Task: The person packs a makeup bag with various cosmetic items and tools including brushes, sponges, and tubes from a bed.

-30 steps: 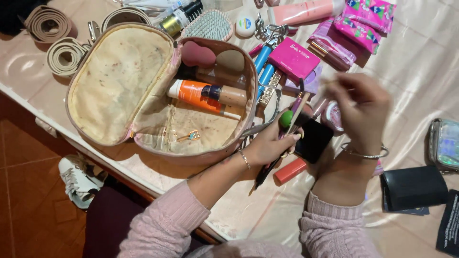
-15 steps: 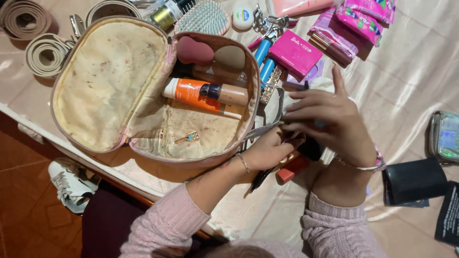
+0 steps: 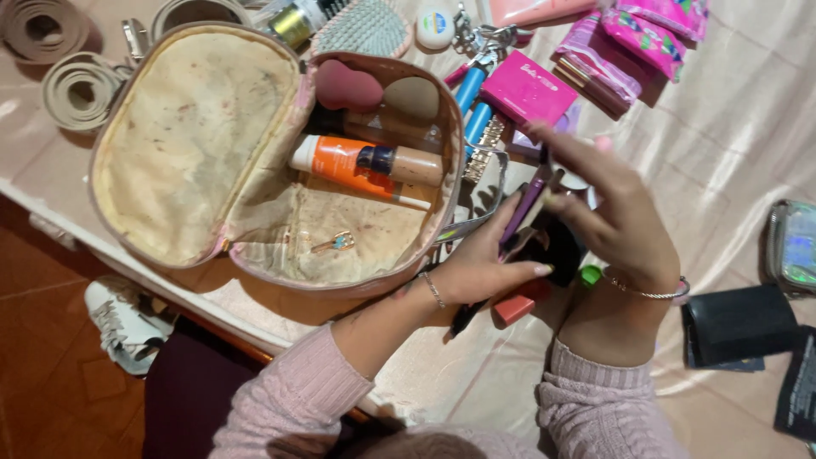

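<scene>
Head view: my left hand (image 3: pixel 476 268) grips a bundle of slim cosmetic sticks (image 3: pixel 520 212) just right of the open makeup bag (image 3: pixel 195 144); my right hand (image 3: pixel 612 212) hovers above them, fingers spread, gripping nothing I can see. Risk, I judge: the loose bundle fans out and a stick drops off the surface (image 3: pixel 731 144) edge. Count: two sponges, two blue tubes, one orange tube (image 3: pixel 336 161), three coiled belts.

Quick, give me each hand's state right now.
Left hand: closed around a bundle of slim makeup sticks.
Right hand: fingers spread above the bundle, at a thin stick; grip cannot be told.
</scene>
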